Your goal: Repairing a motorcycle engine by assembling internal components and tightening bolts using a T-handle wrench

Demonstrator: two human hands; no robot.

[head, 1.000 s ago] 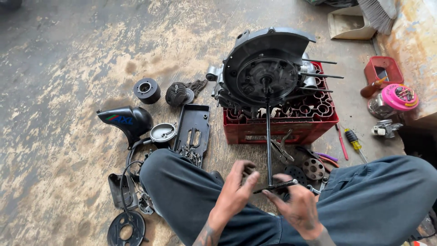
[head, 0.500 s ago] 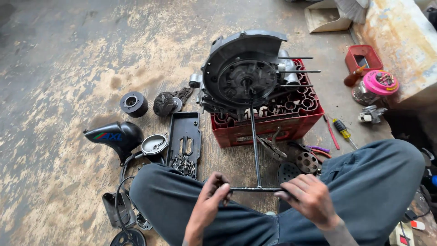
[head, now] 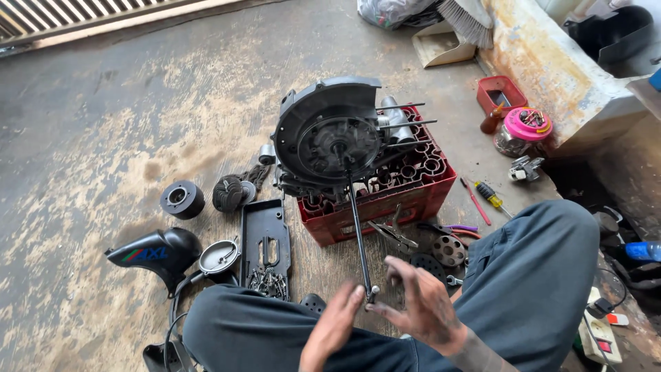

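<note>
We see one T-handle wrench (head: 359, 231) seated in one engine casing (head: 327, 141) atop one red crate (head: 385, 189); our left hand (head: 334, 325) and right hand (head: 421, 308), fingers spread, flank its handle, gripping nothing.

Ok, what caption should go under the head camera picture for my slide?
Both hands, left hand and right hand, at the T-handle wrench set into an engine on a red crate.

Head camera, steeply down, close
</note>
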